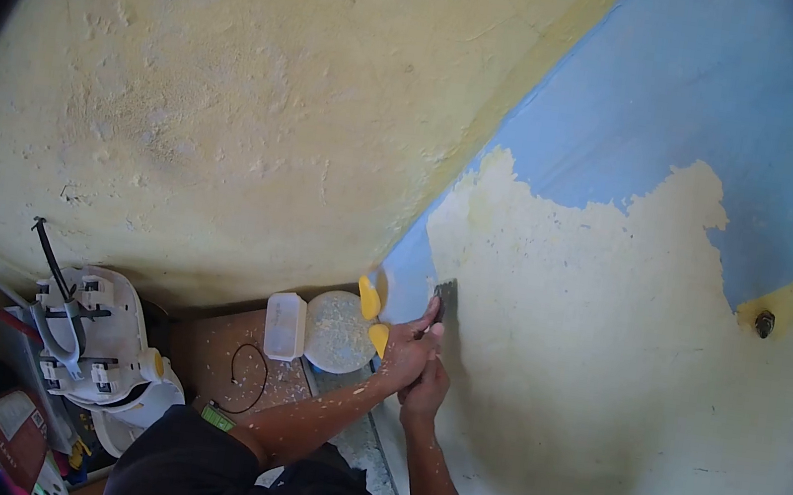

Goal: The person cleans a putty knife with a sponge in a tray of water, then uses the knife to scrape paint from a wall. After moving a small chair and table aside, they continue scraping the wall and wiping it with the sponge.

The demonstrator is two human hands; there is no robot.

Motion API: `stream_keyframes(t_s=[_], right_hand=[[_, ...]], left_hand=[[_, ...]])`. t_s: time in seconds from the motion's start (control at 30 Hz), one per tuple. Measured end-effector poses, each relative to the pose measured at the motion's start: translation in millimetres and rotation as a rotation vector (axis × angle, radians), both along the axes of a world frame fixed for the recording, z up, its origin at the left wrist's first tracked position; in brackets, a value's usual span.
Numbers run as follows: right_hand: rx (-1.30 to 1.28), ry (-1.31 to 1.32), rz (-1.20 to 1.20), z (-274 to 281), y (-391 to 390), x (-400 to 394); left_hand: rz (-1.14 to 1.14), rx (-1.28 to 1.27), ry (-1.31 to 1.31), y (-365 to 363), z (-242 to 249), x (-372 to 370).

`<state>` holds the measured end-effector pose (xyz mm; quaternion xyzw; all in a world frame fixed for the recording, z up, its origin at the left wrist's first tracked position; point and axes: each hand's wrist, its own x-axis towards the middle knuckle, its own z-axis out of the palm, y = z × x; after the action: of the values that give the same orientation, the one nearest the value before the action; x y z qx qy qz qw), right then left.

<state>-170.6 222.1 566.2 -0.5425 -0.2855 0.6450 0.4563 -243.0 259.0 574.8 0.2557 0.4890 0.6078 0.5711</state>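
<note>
Both hands meet at a scraper (446, 304), its flat dark blade against the wall near the corner. My left hand (411, 350) is closed around the scraper's handle, with a finger stretched along toward the blade. Just below and to the right, my right hand (425, 390) is closed on the lower handle, pressed close to the left one. Pale flecks dot my left forearm. Around the blade the wall (570, 300) shows a pale bare surface, with blue paint (674, 114) above it in ragged edges.
A yellowish wall (235, 106) with blistered paint rises at left. Below it stand a clear plastic box (285, 326), a round speckled lid (338, 332) and yellow pieces (369, 298). A white appliance (114, 336) sits at lower left. A dark fitting (764, 323) juts from the right wall.
</note>
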Motion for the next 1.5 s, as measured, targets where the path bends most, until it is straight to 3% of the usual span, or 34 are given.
stream_keyframes(t_s=[0.1, 0.2, 0.23, 0.4, 0.53, 0.6, 0.73, 0.8, 0.87, 1.0, 1.1, 1.3, 1.5], right_hand=[[0.225, -0.015, -0.279, 19, -21, -30], [0.110, 0.017, -0.042, 8, 0, -3], [0.132, -0.019, -0.013, 14, 14, -8], [0.100, -0.076, 0.020, 13, -4, -17], [0.068, 0.068, -0.114, 17, 2, -20], [0.096, 0.142, 0.009, 16, 26, -18], [0.134, -0.124, 0.071, 10, 20, -25], [-0.002, -0.091, 0.068, 20, 6, -14], [-0.087, -0.077, 0.107, 36, 8, -5], [-0.084, -0.030, 0.155, 37, 25, -15], [-0.018, -0.011, 0.141, 23, 32, -23], [-0.096, -0.045, 0.190, 17, 7, 0], [-0.079, 0.008, 0.198, 16, 39, -2]], left_hand=[[-0.126, 0.002, 0.137, -24, 9, -4], [-0.039, 0.028, 0.279, 5, -13, 0], [-0.016, -0.043, -0.061, 17, 0, -3], [-0.063, -0.063, -0.039, -2, 11, -14], [-0.101, -0.030, 0.101, 7, 5, -12], [0.013, -0.068, -0.084, 29, 7, -15], [-0.103, -0.032, 0.071, 19, 4, -31], [-0.213, -0.106, 0.209, 7, 9, -31], [-0.265, -0.015, 0.334, 10, 1, -28], [-0.235, -0.003, 0.296, 35, -5, -39], [-0.255, -0.052, 0.119, 35, -4, -49], [-0.269, -0.021, 0.392, 0, -16, -21], [-0.113, -0.174, 0.086, 24, -4, -21]])
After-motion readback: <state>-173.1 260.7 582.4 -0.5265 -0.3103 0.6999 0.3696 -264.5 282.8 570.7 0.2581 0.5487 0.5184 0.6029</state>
